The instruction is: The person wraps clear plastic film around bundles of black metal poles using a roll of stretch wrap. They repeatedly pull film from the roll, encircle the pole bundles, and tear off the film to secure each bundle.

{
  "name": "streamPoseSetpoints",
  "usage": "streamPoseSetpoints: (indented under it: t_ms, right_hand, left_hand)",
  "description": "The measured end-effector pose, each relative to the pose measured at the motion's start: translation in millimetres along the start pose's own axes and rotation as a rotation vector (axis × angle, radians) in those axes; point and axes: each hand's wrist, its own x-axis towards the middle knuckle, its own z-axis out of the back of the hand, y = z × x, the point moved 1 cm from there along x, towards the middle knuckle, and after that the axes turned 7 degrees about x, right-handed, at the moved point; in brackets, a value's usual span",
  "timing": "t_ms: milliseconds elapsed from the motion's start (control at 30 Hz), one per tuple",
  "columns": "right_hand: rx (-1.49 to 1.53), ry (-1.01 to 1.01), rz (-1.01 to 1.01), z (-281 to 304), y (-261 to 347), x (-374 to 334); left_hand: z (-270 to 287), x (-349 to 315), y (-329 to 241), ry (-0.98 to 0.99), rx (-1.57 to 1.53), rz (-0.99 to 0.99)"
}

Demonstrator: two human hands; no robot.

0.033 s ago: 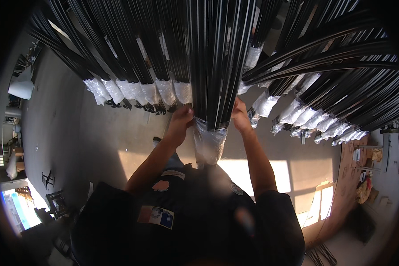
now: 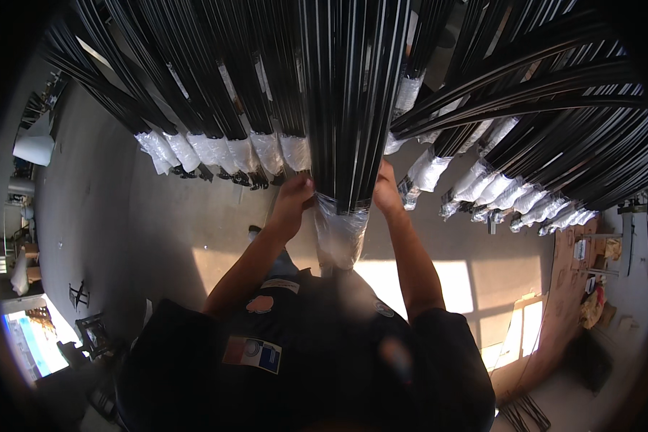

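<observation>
A thick bundle of long black strips [image 2: 349,108] runs from the top of the view down toward my chest. Clear plastic film [image 2: 344,230] wraps its near end. On the bundle's left side, just above the film, my left hand [image 2: 293,201] grips the edge with fingers bent. Across from it, my right hand [image 2: 387,189] holds the right side, its fingers partly hidden behind the bundle. Both hands are closed on the same bundle.
More black bundles [image 2: 216,86] with plastic-wrapped ends hang to the left. Others [image 2: 569,151] fan out on the right, some bending across. Below lies a grey floor [image 2: 101,216] with sunlit patches. Brown cardboard [image 2: 543,338] stands at the right, and a white roll-like object [image 2: 34,147] at far left.
Almost nothing differs. My right hand and forearm have shifted slightly to the left, and both hands remain on the bundle.
</observation>
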Motion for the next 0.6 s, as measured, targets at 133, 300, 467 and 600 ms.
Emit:
streamPoseSetpoints:
  t_ms: [133,300,467,600]
  right_hand:
    - [0.24,-0.018,-0.136,-20.8,-21.1,13.0]
    - [0.205,0.108,0.105,-42.1,-34.3,10.5]
    - [0.181,0.117,0.092,-51.7,-38.2,9.3]
    - [0.149,0.105,0.066,-58.7,-41.5,3.7]
  left_hand:
    - [-6.7,-1.6,-16.2,0.025,0.25,-0.029]
    - [0.6,5.6,-22.6,-0.142,0.976,-0.568]
    - [-6.1,-21.4,-36.7,-0.329,1.328,-0.533]
    - [2.5,-17.4,-41.3,-0.529,1.419,-0.852]
